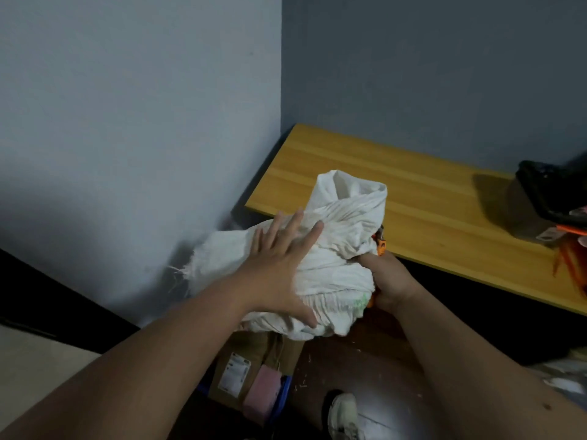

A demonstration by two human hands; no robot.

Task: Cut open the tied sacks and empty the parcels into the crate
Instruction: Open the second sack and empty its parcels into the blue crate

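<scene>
Head view: the white sack (320,249) hangs off the front-left corner of the counter (428,217), above the parcels (251,373) in the blue crate (282,398). Its long axis runs from low left to its open mouth up right. The left hand (282,265) presses flat on it; the right hand (387,281) grips its right side with an orange cutter (381,244), equally near.

We see sack (320,249) between our hands, left hand (279,265) on top, right hand (389,281) at right; table (413,201) behind; parcels (251,373) in crate (283,395) below.
</scene>
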